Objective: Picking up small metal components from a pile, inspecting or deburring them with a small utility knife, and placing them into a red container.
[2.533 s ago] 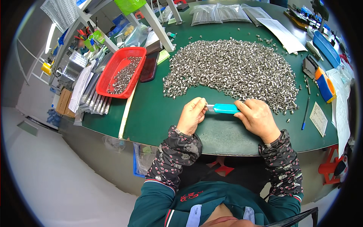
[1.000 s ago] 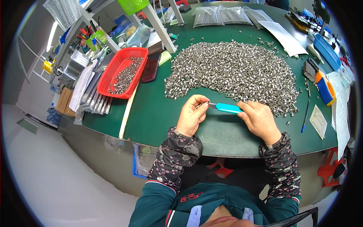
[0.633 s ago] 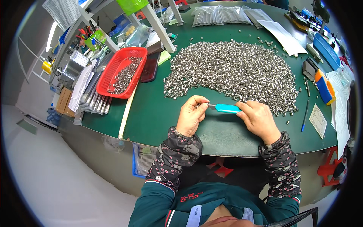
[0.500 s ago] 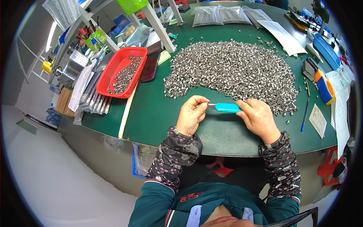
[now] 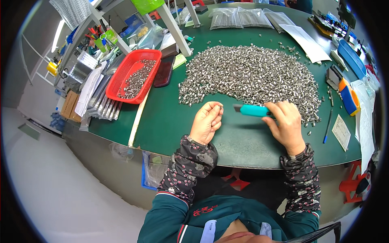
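Head view: left hand (image 5: 206, 122) pinching a small metal piece (image 5: 220, 107) at the fingertips, right hand (image 5: 286, 124) closed around a teal utility knife (image 5: 253, 110) just above the green table (image 5: 170, 121), blade toward the piece, heap of metal nuts (image 5: 251, 75) beyond, red tray (image 5: 133, 76) far left.

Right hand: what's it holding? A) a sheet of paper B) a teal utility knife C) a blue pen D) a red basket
B: the right hand grips a teal utility knife, its blade end pointing toward the left hand, which pinches a small metal part.
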{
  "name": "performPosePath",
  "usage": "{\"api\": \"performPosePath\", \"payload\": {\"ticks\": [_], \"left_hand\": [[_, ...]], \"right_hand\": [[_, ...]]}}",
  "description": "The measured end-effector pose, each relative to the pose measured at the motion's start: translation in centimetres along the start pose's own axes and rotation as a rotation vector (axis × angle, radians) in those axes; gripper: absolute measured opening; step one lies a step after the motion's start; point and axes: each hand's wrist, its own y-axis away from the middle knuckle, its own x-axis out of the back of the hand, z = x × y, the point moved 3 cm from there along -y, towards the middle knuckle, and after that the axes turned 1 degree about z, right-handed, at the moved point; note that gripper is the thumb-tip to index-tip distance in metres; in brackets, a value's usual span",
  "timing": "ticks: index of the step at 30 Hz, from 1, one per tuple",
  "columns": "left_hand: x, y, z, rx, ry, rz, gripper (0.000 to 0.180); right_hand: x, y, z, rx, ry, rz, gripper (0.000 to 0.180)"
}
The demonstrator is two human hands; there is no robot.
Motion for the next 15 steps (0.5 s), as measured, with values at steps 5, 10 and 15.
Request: {"api": "performPosePath", "payload": {"ticks": [5, 10, 15], "left_hand": [[0.1, -0.1, 0.0, 0.017, 0.062, -0.013, 0.011], [-0.6, -0.1, 0.2, -0.012, 0.025, 0.031, 0.012], [-0.3, 0.0, 0.1, -0.026, -0.002, 0.008, 0.016]], "right_hand": [[-0.3, 0.3, -0.2, 0.125, 0.098, -0.283, 0.027], [0.2, 0.2, 0.2, 0.043, 0.038, -0.185, 0.027], [-0.2, 0.4, 0.3, -0.01, 0.012, -0.134, 0.028]]}}
